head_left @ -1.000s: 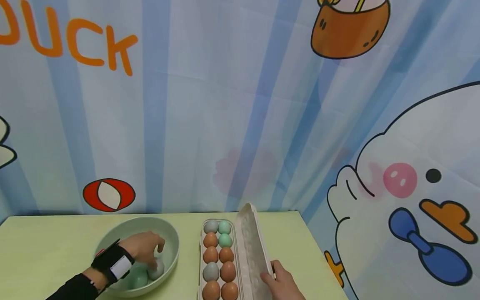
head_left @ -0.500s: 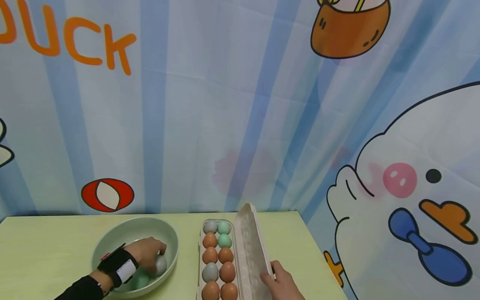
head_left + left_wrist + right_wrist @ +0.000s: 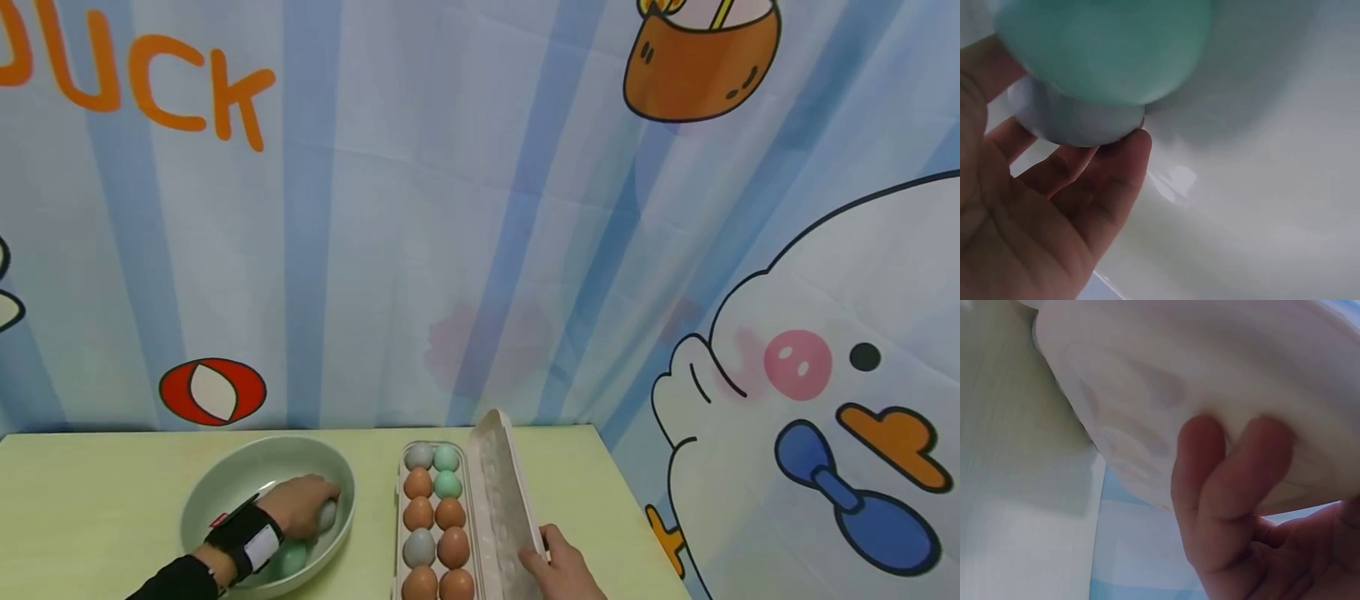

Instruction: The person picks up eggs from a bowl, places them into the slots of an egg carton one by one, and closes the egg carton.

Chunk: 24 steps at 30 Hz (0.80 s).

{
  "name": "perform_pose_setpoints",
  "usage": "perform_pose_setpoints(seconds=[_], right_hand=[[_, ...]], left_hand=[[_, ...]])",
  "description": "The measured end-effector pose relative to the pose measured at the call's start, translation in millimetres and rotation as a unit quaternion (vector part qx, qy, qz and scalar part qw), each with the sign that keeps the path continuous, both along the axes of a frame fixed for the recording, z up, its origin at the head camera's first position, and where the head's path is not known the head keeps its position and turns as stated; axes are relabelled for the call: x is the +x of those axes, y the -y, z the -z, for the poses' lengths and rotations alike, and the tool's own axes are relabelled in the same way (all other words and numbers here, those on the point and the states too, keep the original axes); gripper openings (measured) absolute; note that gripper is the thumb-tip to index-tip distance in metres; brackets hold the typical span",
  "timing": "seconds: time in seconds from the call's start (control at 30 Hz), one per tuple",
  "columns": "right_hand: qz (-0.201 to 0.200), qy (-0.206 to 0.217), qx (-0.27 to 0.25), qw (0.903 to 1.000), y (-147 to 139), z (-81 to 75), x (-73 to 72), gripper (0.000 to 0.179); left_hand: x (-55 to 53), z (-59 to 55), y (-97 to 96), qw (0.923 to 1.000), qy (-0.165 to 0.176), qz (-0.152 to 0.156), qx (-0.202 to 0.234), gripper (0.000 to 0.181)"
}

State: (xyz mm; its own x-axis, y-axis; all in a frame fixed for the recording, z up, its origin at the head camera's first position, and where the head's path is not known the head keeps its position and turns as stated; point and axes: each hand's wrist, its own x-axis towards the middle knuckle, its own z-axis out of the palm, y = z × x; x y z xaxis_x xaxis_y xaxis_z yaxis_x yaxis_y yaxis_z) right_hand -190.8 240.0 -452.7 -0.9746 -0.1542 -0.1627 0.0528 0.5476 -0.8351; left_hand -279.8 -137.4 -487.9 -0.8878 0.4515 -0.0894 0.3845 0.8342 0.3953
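Note:
Inside a pale green bowl (image 3: 225, 487) at the left, my left hand (image 3: 298, 507) has thumb and fingers curled round a grey egg (image 3: 1082, 122). A green egg (image 3: 1113, 47) overlaps the grey one in the left wrist view; in the head view it lies in the bowl below my wrist. An egg carton (image 3: 482, 567) stands to the right, with brown, grey and green eggs in its two rows. Its raised lid (image 3: 501, 500) is pinched at the right edge by my right hand (image 3: 566, 567). In the right wrist view two fingers (image 3: 1200, 462) press against the lid's outer face.
Both containers stand on a pale yellow table (image 3: 90, 500). Behind it hangs a blue striped curtain (image 3: 397, 250) with cartoon prints, which continues along the right side. The carton's near end runs out of the head view.
My left hand has shifted right and deeper into the bowl, closing round the grey egg, which has moved slightly right with it. My right hand keeps its hold on the lid.

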Motion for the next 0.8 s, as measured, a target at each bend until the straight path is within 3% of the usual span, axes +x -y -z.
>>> perform_pose_setpoints(seconds=[0.2, 0.47, 0.67, 0.8], right_hand=[[-0.001, -0.019, 0.008, 0.9998, -0.3, 1.7, 0.3, 0.033], [0.015, -0.035, 0.022, 0.999, 2.1, 2.4, 1.7, 0.032], [0.028, -0.046, 0.026, 0.9982, 4.8, 1.9, 3.0, 0.031], [0.03, -0.042, 0.029, 0.9982, 5.4, 4.7, 2.0, 0.033]], left_hand=[[0.4, -5.2, 3.6, 0.9971, -0.057, 0.025, 0.045, 0.03], [4.2, -28.0, -2.3, 0.988, -0.061, 0.034, 0.138, 0.028], [20.2, -42.7, -20.3, 0.98, -0.087, 0.062, 0.168, 0.032], [35.4, -49.4, -39.5, 0.9769, -0.071, 0.094, 0.178, 0.037]])
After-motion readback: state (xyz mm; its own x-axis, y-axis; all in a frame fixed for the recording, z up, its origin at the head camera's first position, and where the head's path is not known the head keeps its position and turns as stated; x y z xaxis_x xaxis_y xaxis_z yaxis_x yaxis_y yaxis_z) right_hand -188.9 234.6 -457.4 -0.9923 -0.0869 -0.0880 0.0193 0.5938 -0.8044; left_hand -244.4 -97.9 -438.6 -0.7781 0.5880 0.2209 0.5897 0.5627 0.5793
